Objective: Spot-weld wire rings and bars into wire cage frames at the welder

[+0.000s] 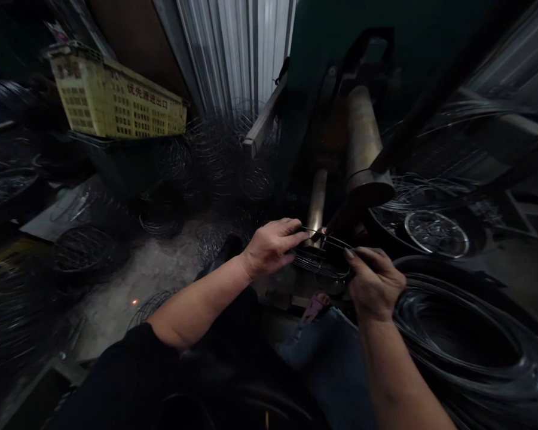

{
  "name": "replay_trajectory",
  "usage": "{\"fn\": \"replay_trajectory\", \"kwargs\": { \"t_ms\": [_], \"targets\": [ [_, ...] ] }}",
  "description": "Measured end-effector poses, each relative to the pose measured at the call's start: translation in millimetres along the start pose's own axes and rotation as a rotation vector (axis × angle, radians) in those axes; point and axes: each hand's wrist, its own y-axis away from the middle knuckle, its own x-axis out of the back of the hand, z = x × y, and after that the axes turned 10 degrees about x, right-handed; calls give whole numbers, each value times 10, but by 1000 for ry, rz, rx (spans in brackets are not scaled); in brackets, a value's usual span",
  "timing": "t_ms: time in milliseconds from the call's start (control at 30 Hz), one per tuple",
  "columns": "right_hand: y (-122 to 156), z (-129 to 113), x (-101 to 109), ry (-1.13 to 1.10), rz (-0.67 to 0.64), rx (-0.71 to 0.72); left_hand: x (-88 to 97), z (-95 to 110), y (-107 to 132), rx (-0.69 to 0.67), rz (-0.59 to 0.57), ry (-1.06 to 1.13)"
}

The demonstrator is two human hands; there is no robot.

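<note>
A thin metal wire ring (338,242) is held between both hands at the end of a machine's metal arms. My left hand (273,248) pinches its left side, fingers pointing right. My right hand (376,280) grips the right side between thumb and fingers. The middle of the ring passes by the tip of the lower metal rod (317,200), where a small reddish glint shows. Above it, a thick metal cylinder (365,137) juts from the dark green machine. More curved wires (318,264) show just below the ring; whether they join it I cannot tell.
Coils of wire (457,340) lie at the right, beside a tub with a shiny ring (437,234). A yellow crate (125,101) stands on a dark bin at the left. Tangled wire pieces (83,248) lie about the floor, where a small spark (135,301) glows.
</note>
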Motion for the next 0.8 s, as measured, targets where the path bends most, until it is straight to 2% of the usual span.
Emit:
{"fn": "replay_trajectory", "kwargs": {
  "t_ms": [400, 667, 800],
  "targets": [
    [-115, 62, -48, -11, -4, -10, -109, -103, -83, -5, 58, 58],
    [-125, 150, -70, -4, 5, -14, -107, -139, -96, 34, 5, 73],
    [-131, 169, -58, -16, 13, 14, -123, -146, -78, 25, 27, 95]
  ]
}}
